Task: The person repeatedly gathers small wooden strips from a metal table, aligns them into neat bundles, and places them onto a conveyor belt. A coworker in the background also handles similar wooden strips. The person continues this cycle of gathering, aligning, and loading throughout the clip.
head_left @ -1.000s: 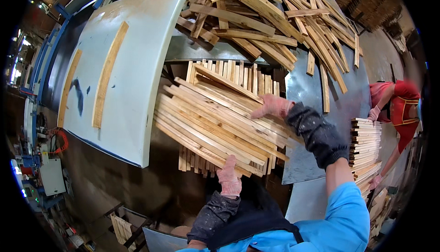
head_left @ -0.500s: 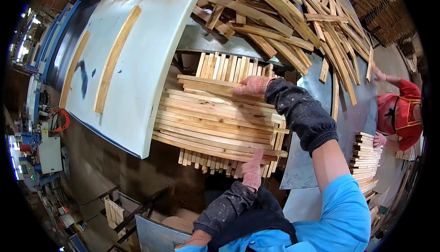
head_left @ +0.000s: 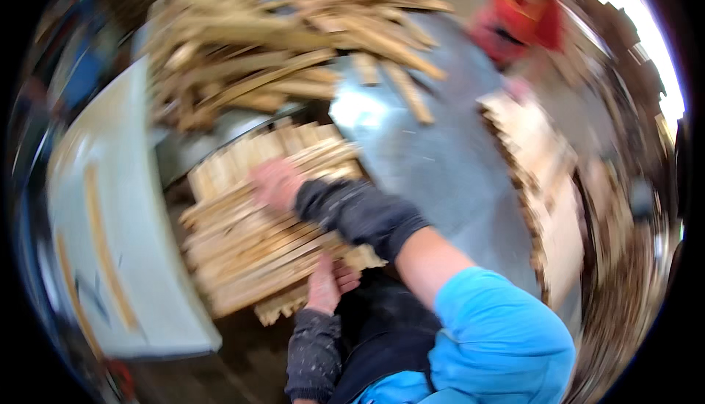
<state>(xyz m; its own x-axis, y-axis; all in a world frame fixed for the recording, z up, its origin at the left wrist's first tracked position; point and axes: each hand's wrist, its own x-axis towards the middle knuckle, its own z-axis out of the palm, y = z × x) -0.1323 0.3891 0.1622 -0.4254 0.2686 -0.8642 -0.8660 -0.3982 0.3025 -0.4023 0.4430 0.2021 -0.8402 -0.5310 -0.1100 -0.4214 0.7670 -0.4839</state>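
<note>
A stack of pale wooden slats lies before me, its layers laid crosswise. My right hand, in a pinkish glove, rests on the far part of the top layer; motion smears its fingers. At the near right edge of the stack is my left hand, with thumb and fingers apart, against the slat ends. I cannot make out anything held in it. Dark, speckled sleeve covers wrap both forearms.
A pale board with two slats on it stands at the left. Loose slats are heaped beyond the stack on a grey metal table. At the far right, a person in red stands by another slat stack.
The view has swung to the right and blurred, so the stack sits further left. Both hands remain at the stack; my left hand's fingers now point more to the right.
</note>
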